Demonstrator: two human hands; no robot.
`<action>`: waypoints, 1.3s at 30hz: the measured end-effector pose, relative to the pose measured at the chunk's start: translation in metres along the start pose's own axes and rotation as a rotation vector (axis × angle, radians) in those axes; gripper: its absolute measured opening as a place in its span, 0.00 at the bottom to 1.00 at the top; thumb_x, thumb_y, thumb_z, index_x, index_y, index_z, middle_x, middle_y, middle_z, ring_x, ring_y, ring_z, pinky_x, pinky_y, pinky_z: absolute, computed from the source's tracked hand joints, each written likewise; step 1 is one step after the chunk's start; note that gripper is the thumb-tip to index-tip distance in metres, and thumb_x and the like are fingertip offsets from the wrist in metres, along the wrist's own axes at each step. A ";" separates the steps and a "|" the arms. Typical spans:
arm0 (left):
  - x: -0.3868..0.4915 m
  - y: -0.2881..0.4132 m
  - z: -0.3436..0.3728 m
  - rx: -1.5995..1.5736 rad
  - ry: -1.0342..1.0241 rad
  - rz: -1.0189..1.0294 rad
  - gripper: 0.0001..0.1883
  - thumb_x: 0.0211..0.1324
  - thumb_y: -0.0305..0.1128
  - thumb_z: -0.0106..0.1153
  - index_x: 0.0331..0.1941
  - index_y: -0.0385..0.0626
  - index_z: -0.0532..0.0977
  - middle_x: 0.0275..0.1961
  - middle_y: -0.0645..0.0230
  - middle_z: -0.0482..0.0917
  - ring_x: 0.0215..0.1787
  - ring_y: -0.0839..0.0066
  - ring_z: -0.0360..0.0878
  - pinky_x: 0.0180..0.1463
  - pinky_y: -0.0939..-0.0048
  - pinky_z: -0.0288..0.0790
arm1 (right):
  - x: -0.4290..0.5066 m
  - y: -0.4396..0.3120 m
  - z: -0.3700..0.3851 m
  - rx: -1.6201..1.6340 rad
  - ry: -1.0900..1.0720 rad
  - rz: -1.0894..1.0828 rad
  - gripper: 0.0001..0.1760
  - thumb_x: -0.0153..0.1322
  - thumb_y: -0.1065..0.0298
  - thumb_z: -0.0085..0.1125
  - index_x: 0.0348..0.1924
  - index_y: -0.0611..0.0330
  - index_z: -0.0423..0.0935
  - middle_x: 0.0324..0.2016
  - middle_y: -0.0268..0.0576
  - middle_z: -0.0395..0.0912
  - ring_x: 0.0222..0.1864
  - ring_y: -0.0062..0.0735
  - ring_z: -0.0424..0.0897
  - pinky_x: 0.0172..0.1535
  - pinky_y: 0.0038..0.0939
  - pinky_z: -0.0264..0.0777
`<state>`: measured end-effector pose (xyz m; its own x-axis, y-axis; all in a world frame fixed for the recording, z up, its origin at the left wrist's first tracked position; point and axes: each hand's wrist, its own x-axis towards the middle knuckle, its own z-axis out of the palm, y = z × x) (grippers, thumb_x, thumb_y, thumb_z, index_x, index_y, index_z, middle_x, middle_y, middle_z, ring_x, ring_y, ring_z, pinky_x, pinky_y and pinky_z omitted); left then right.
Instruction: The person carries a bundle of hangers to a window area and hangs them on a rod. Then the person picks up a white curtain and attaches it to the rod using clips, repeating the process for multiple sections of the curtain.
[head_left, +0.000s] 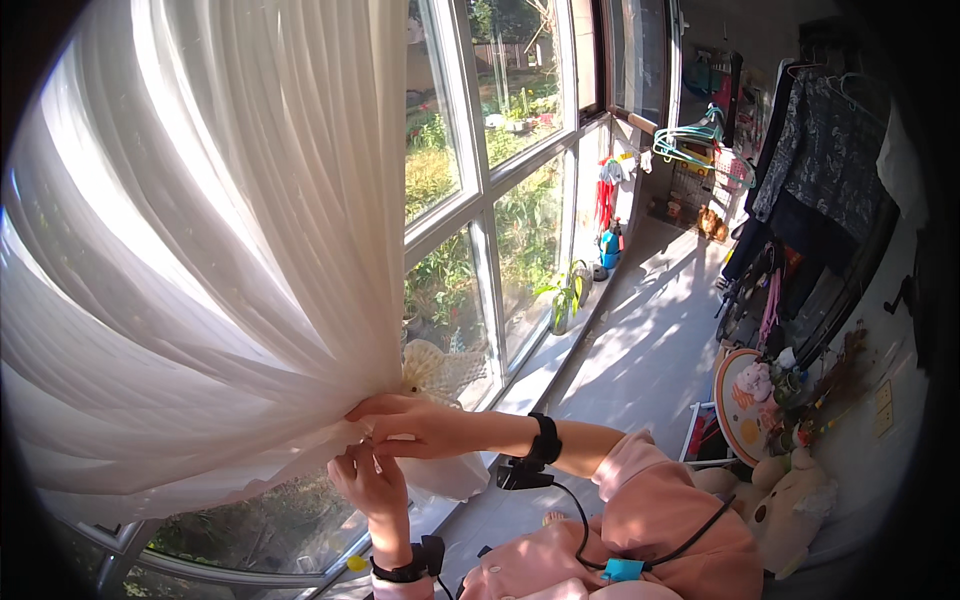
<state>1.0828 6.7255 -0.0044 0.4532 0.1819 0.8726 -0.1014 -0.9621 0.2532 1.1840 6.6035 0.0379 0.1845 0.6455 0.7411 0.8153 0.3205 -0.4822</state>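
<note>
A sheer white curtain (300, 247) hangs before the window and is drawn together at its lower right, where both hands meet. My right hand (409, 426) grips the gathered fabric, its fingers bent around the bunch. Just below and touching it, my left hand (371, 480) pinches something small and thin at the bunch, perhaps a fold or a tie; which one I cannot tell. Under my right forearm the white fabric (450, 474) spreads out again. A cream bow-like piece with netting (427, 367) sits behind the gather, by the window. Black bands with small devices are on both wrists.
Window frames (480, 202) run along the left side. A potted plant (562, 300) and a blue spray bottle (610, 246) stand on the sill. To the right are hanging clothes (825, 150), turquoise hangers (690, 141), a round tray-like board (739, 427) and a plush toy (784, 510).
</note>
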 end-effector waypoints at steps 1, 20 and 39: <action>0.001 0.001 -0.004 -0.007 -0.036 -0.002 0.06 0.55 0.30 0.56 0.36 0.42 0.76 0.37 0.58 0.74 0.38 0.54 0.72 0.40 0.57 0.66 | -0.001 -0.001 0.000 0.005 0.028 -0.028 0.06 0.69 0.69 0.62 0.32 0.59 0.74 0.51 0.44 0.71 0.52 0.45 0.73 0.54 0.39 0.68; 0.023 0.039 -0.034 -0.065 -0.238 0.272 0.03 0.54 0.24 0.54 0.34 0.44 0.74 0.36 0.60 0.79 0.38 0.57 0.77 0.47 0.58 0.67 | -0.037 -0.030 -0.035 -0.260 0.148 -0.267 0.12 0.62 0.67 0.64 0.33 0.57 0.69 0.37 0.40 0.67 0.40 0.41 0.70 0.43 0.39 0.68; 0.016 0.025 -0.057 -0.164 -0.116 0.006 0.08 0.40 0.23 0.64 0.25 0.46 0.74 0.26 0.69 0.77 0.29 0.65 0.77 0.34 0.65 0.69 | -0.064 0.006 -0.044 -0.593 0.156 0.079 0.34 0.57 0.78 0.67 0.56 0.59 0.68 0.55 0.50 0.69 0.61 0.55 0.65 0.63 0.48 0.59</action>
<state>1.0375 6.7162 0.0394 0.5502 0.1425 0.8228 -0.2432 -0.9153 0.3211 1.2014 6.5340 0.0082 0.2989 0.5280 0.7949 0.9538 -0.1929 -0.2304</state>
